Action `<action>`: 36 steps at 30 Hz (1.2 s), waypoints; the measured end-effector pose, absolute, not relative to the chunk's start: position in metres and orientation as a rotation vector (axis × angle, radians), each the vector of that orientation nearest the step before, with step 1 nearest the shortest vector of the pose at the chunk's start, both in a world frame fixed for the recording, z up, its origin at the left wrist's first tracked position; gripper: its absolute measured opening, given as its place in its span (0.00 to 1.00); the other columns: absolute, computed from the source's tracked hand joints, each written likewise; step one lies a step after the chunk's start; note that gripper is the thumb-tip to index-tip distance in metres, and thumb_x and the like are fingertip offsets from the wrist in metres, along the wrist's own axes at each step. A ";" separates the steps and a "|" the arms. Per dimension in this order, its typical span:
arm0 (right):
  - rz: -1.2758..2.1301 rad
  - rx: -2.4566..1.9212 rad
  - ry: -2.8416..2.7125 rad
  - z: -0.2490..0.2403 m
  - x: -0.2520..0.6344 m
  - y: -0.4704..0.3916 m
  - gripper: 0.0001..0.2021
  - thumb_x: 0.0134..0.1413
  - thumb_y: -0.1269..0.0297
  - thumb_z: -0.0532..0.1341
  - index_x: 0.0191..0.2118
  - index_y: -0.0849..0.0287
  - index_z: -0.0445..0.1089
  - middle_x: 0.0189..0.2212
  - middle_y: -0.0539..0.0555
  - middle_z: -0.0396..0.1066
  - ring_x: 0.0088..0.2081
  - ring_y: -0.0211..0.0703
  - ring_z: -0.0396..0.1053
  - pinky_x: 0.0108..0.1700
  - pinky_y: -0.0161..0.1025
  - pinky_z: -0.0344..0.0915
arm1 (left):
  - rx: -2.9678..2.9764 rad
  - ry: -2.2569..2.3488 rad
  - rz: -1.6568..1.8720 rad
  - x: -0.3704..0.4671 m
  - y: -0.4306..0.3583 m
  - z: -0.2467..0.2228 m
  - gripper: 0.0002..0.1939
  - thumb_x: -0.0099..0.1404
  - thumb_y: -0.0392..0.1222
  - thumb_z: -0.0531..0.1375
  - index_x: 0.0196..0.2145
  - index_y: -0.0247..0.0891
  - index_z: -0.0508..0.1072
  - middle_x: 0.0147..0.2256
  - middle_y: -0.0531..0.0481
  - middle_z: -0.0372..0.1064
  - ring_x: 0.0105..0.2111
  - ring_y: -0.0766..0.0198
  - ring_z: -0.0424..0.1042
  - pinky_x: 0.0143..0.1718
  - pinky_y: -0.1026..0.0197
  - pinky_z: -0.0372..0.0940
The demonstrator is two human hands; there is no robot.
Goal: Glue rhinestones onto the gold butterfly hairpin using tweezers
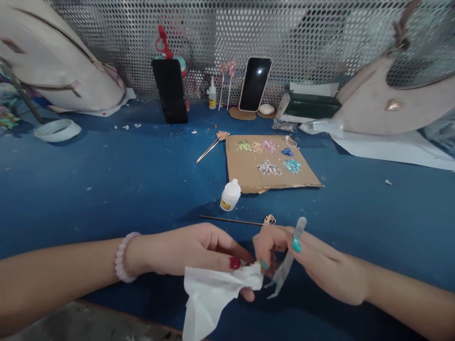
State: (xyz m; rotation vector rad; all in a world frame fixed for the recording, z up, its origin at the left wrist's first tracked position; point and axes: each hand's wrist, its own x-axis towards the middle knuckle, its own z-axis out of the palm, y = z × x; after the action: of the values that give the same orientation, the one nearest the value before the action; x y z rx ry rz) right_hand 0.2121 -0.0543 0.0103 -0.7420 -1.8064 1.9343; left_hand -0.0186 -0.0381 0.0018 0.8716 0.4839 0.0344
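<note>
My left hand [199, 248], with a beaded bracelet at the wrist, pinches a crumpled white tissue [209, 296] that hangs down at the table's near edge. Metal tweezers [284, 270] are tucked in my right hand [316, 265], their tips pointing down towards me. The bent fingers of this hand also meet the tissue's right end; whether they grip it is hard to see. Just beyond my hands lies a hairpin [231, 219] with an ornate metal head. Behind it stands a small white glue bottle [230, 196] with a yellow label.
Small piles of coloured gems lie on a cardboard piece [245, 170], with another hairpin [210, 148] beside it. Two phones [170, 90] lean upright near the perforated metal screen [280, 28]. A white bag [71, 61] stands left, a handbag [377, 104] right. A tape ring [58, 130] lies left.
</note>
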 end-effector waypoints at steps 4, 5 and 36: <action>2.026 -0.723 -1.655 0.011 0.213 -0.054 0.25 0.60 0.42 0.43 0.32 0.59 0.63 0.26 0.50 0.60 0.24 0.34 0.54 0.26 0.35 0.53 | 0.827 0.501 0.054 -0.018 -0.037 0.001 0.16 0.66 0.46 0.59 0.48 0.35 0.74 0.33 0.46 0.76 0.27 0.69 0.71 0.27 0.71 0.62; 2.053 -0.714 -1.605 0.011 0.213 -0.054 0.25 0.60 0.42 0.45 0.32 0.59 0.63 0.25 0.49 0.59 0.23 0.33 0.52 0.25 0.35 0.51 | 0.816 0.509 0.050 -0.017 -0.036 0.001 0.16 0.66 0.45 0.58 0.48 0.36 0.73 0.33 0.47 0.76 0.26 0.70 0.70 0.27 0.71 0.62; 2.147 -0.726 -1.722 0.018 0.214 -0.054 0.24 0.53 0.37 0.49 0.40 0.55 0.61 0.32 0.51 0.59 0.34 0.41 0.57 0.37 0.40 0.55 | 0.809 0.569 0.193 -0.016 -0.045 -0.002 0.14 0.65 0.48 0.59 0.41 0.34 0.76 0.32 0.46 0.74 0.28 0.69 0.71 0.30 0.70 0.64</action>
State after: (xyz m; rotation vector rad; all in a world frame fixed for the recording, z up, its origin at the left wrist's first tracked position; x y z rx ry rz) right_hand 0.2135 -0.0543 0.0177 -0.7262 -1.7216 2.1473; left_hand -0.0159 -0.0452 -0.0020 0.8094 0.5693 0.1926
